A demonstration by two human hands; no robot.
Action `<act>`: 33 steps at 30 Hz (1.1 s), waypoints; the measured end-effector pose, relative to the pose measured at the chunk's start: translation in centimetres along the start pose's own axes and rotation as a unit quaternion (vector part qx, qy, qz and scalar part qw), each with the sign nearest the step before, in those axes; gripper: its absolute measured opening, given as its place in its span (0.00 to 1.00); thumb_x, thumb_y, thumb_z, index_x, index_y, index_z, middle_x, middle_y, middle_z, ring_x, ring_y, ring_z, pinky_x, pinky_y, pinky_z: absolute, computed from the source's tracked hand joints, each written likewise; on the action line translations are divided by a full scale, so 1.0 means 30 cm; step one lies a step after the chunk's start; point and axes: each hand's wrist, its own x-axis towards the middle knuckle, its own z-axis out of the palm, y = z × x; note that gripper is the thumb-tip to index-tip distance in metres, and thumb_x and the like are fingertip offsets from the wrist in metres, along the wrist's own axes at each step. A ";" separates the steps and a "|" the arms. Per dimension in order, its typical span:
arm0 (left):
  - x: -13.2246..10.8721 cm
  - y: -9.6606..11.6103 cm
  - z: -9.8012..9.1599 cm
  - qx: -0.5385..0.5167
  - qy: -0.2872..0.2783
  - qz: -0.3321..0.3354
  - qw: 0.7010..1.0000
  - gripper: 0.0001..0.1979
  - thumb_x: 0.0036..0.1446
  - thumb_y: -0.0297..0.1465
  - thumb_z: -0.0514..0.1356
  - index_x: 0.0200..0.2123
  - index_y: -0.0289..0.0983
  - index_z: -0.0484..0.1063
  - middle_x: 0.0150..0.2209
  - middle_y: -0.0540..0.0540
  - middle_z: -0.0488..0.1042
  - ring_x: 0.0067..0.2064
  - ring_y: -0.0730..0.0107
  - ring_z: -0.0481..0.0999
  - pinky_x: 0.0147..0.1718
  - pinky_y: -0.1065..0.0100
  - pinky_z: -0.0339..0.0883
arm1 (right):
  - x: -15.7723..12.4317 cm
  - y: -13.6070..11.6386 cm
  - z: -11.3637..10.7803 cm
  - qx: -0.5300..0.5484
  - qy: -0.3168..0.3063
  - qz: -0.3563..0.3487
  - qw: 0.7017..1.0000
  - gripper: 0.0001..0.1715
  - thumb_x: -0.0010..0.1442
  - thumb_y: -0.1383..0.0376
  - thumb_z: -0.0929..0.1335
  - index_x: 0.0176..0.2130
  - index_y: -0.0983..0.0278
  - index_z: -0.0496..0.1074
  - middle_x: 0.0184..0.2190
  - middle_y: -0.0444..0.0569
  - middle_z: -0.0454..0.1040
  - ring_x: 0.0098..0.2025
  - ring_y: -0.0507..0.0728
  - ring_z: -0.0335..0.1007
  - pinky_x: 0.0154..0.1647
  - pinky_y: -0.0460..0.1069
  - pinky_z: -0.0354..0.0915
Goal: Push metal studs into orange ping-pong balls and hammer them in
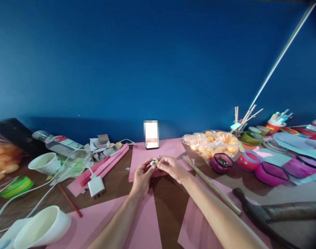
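Note:
My left hand (141, 178) pinches a small shiny round piece (154, 162), silvery with dark spots and a yellowish side, between thumb and fingertips. From the right, my right hand (173, 168) meets it, thumb and index finger pressed together at the piece's edge. Whatever those right fingertips grip is too small to make out. Both hands are held over a stack of pink paper (170, 147) on the brown table. Just behind them a phone (151, 135) stands upright against the blue wall, its screen blurred out.
To the right lie a bag of orange balls (212, 141), a purple cup of small dark bits (222, 162), wooden sticks (212, 186) and a hammer (261, 214). On the left are a white charger (96, 186), its cable, paper cups (44, 226) and a plastic bottle (62, 143).

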 end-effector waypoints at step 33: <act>-0.007 0.001 0.007 0.014 0.011 -0.005 1.000 0.24 0.43 0.29 0.66 0.46 0.35 0.68 0.40 0.42 0.76 0.43 0.60 0.75 0.45 0.57 0.66 | -0.009 -0.020 0.029 0.132 0.028 0.047 0.990 0.19 0.45 0.61 0.72 0.38 0.66 0.70 0.32 0.48 0.75 0.32 0.53 0.72 0.34 0.48 0.68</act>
